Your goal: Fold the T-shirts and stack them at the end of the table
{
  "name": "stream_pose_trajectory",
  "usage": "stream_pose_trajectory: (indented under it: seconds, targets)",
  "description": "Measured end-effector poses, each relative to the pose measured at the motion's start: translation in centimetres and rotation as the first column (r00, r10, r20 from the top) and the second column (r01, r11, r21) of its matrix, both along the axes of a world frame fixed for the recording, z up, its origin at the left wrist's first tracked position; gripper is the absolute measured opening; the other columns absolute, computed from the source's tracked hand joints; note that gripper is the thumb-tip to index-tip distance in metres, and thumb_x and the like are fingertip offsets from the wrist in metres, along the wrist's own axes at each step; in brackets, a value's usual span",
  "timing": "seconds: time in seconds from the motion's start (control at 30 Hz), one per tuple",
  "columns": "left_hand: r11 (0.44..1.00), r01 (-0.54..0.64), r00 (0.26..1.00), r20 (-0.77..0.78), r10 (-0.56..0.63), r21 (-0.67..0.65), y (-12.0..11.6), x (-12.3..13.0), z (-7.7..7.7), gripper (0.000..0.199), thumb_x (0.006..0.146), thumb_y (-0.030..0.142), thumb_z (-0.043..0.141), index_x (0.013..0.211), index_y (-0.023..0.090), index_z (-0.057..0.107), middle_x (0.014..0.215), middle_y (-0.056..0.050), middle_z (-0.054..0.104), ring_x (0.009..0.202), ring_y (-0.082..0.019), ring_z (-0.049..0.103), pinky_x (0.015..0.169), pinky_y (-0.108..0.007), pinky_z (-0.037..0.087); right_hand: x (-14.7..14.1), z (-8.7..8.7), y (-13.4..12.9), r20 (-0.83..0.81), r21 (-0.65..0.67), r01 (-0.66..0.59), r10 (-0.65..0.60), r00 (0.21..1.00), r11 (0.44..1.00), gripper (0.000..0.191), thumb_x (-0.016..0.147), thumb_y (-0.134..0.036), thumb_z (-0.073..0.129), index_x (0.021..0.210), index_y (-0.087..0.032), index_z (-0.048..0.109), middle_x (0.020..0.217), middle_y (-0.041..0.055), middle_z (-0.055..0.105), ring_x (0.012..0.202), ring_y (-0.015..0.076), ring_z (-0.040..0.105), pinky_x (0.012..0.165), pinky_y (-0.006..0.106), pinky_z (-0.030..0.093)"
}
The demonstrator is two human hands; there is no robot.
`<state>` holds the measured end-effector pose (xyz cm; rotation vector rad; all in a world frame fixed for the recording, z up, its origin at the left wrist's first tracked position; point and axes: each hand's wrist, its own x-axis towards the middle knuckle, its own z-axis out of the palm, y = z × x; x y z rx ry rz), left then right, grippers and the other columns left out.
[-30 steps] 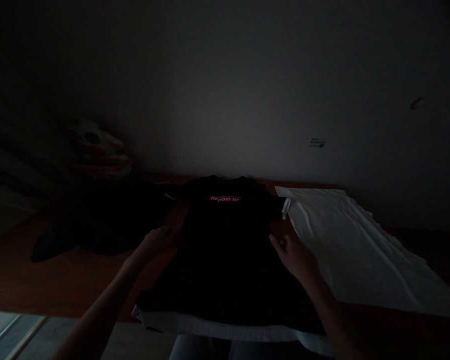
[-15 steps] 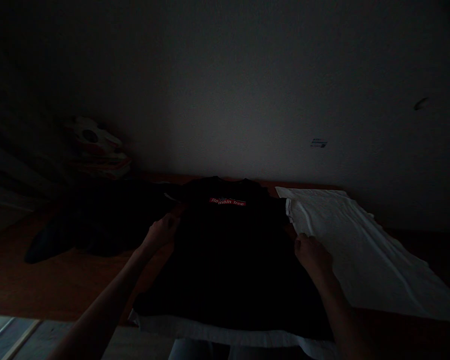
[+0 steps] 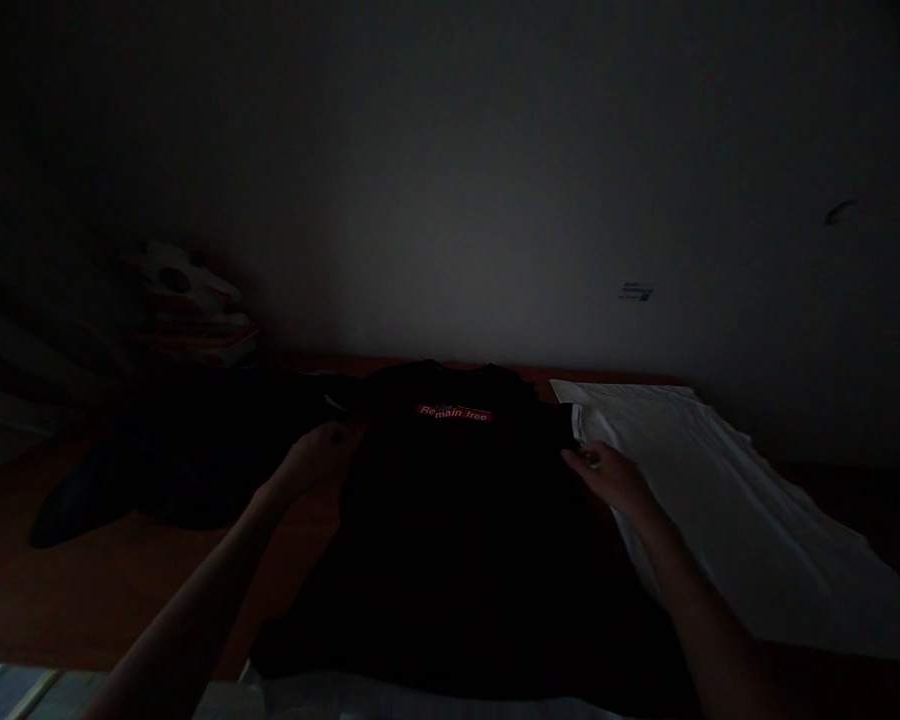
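A black T-shirt (image 3: pixel 457 520) lies spread out before me, its neckline toward the wall. A red strip with white lettering, "Remain free" (image 3: pixel 454 413), crosses its chest. At the shirt's left side, just below the sleeve, my left hand (image 3: pixel 319 452) is closed with its fingers curled at the cloth edge; darkness hides the fingertips. My right hand (image 3: pixel 606 472) pinches the cloth under the white-trimmed right sleeve (image 3: pixel 577 421), thumb pointing inward over the shirt. White cloth shows beneath the shirt's near hem.
To the right lies a flat white cloth (image 3: pixel 705 490). A dark heap of fabric (image 3: pixel 172 450) rests on the left of the brown wooden surface (image 3: pixel 82 600). A plush toy (image 3: pixel 184 272) sits on stacked books (image 3: pixel 202 342) at the back left. A grey wall (image 3: pixel 450 200) stands behind.
My right hand has moved up and inward toward the sleeve, its thumb now stretched inward. My left hand has shifted slightly left. The shirt stays nearly in place; the view has tilted slightly.
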<state>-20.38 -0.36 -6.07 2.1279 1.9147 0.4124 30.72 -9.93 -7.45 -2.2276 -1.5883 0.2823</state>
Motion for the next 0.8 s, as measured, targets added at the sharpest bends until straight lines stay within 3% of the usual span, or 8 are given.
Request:
stream_pose_trajectory:
  seconds: [0.1,0.2,0.33,0.43,0.63,0.8]
  targets:
    - [0.972,-0.234,0.952,0.198,0.232,-0.014,3.1,1.1,0.5,0.039,0.087,0.052,0.061,0.107,0.018,0.066,0.106,-0.013,0.075,0.101,-0.031,0.072,0.078,-0.033,0.052,0.8,0.4,3.4,0.065,0.075,0.175,-0.180,0.981,0.982,0.048,0.092,-0.054,0.058,0.118,-0.015,0.064,0.114,0.0170,0.073,0.106,0.0286,0.071,0.085,0.034,0.052]
    - [0.936,-0.328,0.885,0.303,0.353,-0.129,6.0,1.2,0.2,0.031,0.085,0.045,0.063,0.097,0.017,0.068,0.091,-0.013,0.076,0.095,-0.032,0.073,0.073,-0.034,0.054,1.4,-0.3,5.6,0.113,-0.030,0.251,-0.246,0.963,0.968,0.061,0.089,-0.064,0.058,0.118,-0.011,0.065,0.116,0.0237,0.071,0.108,0.0343,0.070,0.082,0.039,0.052]
    - [0.927,-0.342,0.853,0.362,0.376,-0.156,8.6,0.8,-0.6,0.022,0.080,0.040,0.067,0.086,0.018,0.068,0.075,-0.009,0.073,0.086,-0.031,0.074,0.069,-0.033,0.054,1.6,-1.8,6.8,0.084,-0.096,0.218,-0.210,0.974,0.971,0.037,0.087,-0.053,0.065,0.092,-0.017,0.072,0.100,0.0174,0.075,0.099,0.0332,0.072,0.078,0.037,0.051]
    - [0.926,-0.358,0.816,0.442,0.373,-0.121,9.5,1.0,-0.7,0.025,0.078,0.038,0.069,0.093,0.018,0.068,0.080,-0.007,0.074,0.088,-0.027,0.073,0.071,-0.030,0.055,1.7,-2.6,7.4,0.038,-0.042,0.223,-0.222,0.974,0.974,0.023,0.089,-0.041,0.061,0.093,-0.020,0.071,0.098,0.0119,0.075,0.098,0.0290,0.072,0.079,0.034,0.050]
    - [0.914,-0.405,0.723,0.604,0.335,-0.022,9.4,0.7,0.2,0.038,0.095,0.045,0.047,0.116,0.016,0.059,0.095,-0.007,0.073,0.085,-0.020,0.072,0.069,-0.028,0.058,3.4,-2.4,8.0,-0.113,0.121,0.302,-0.289,0.950,0.945,0.035,0.088,-0.040,0.052,0.107,-0.014,0.065,0.100,0.0148,0.073,0.094,0.0269,0.069,0.079,0.033,0.051]
    - [0.876,-0.479,0.749,0.547,0.373,0.059,8.9,-2.1,2.1,0.041,0.080,0.046,0.069,0.105,0.015,0.061,0.101,-0.012,0.071,0.098,-0.029,0.069,0.075,-0.034,0.058,4.9,-1.6,7.6,-0.229,0.258,0.290,-0.233,0.945,0.922,0.049,0.086,-0.034,0.049,0.129,-0.012,0.053,0.110,0.0140,0.071,0.093,0.0222,0.069,0.076,0.029,0.052]
